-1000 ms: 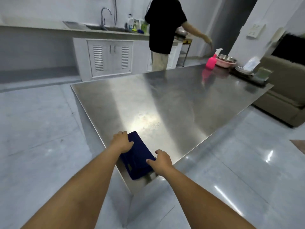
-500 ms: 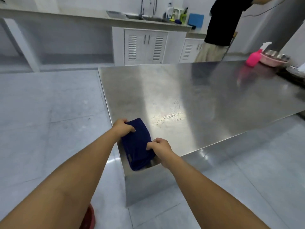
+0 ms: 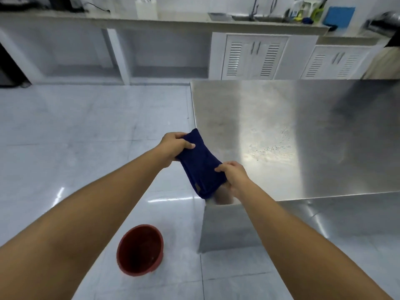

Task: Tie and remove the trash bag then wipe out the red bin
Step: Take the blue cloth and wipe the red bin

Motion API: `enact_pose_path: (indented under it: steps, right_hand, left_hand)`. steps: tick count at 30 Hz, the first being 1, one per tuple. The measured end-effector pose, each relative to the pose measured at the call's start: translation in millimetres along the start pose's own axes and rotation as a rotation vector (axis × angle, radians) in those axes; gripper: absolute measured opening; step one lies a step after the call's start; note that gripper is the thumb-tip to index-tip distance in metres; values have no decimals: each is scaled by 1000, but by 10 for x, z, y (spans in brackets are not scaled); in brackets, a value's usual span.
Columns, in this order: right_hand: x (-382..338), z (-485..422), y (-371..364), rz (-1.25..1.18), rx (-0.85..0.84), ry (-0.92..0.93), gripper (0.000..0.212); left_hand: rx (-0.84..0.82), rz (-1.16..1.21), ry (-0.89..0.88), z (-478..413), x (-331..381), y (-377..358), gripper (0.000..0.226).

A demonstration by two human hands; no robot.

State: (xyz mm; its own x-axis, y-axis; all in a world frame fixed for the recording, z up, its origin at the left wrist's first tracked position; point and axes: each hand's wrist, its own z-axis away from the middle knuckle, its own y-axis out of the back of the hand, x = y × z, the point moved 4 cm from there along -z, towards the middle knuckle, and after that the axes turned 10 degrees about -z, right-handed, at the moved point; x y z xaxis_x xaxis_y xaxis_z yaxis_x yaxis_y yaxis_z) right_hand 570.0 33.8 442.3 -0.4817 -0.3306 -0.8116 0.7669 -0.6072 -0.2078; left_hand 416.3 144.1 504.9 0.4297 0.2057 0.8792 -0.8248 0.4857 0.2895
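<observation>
The red bin (image 3: 140, 250) stands on the floor (image 3: 75, 137) in the lower middle of the picture, under the two arms. It is round like a bucket, with a smooth rim, an open top and a dark inside.

Above it, in the middle of the picture, two hands hold a dark blue cloth (image 3: 200, 163). The cloth is soft, folded long and thin, with a small tag near its lower end. The left hand (image 3: 173, 146) has its fingers curled round the top end. The right hand (image 3: 234, 176) pinches the lower end with its fingers.

The cloth is at the near corner of a shiny metal desk (image 3: 303, 137) on the right, flat and grey with scratches. The floor is pale, glossy tile. Along the top runs a white counter (image 3: 151, 18) with slatted cupboard doors (image 3: 253, 57).
</observation>
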Motion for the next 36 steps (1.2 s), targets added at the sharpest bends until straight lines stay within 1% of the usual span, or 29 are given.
enact_pose_path:
  steps: [3,6,8,10,13,20,24,27,29,31,33,36]
  right_hand:
    - [77,12,-311,11,-57,18,20]
    - [246,26,-604,-24,-159,-55,23]
    - [385,56,-763,19,-253,-127,29]
    - [530,94,-926,123,-343,-175,34]
    - [787,146,-1155,224,-441,-222,49]
    - [1430,288,-1654,221,-542,-255,48]
    - [1825,333,-1838,195,-573,-285,45]
    - [2168,297,-1843,145,-562,-309,50]
    - [2427,247,-1766,115,-519,-322,50]
    - [2675,192,-1654,115,-462,-341,45]
    - [2892,95,-1541,113,-419,-341,42]
    - [3226,-157,-1398,97,-401,-310,40]
  left_hand:
    - [44,27,-34,95,-30,282,36]
    - [71,23,-17,175,-184,576,31]
    - [51,13,15,225,-342,758,30]
    - [-2,7,37,272,-540,925,31]
    - [-61,22,70,325,-878,1114,32]
    - [-105,93,118,364,-1596,1582,30]
    - [-141,64,127,324,-1997,1702,27]
    - [-151,63,129,266,-2301,1702,25]
    - [-126,9,122,229,-2534,1658,24]
    - [-82,-30,125,199,-2801,1562,25]
    - [-44,-15,131,171,-3070,1428,27]
    - [-4,47,119,31,-3536,1182,32]
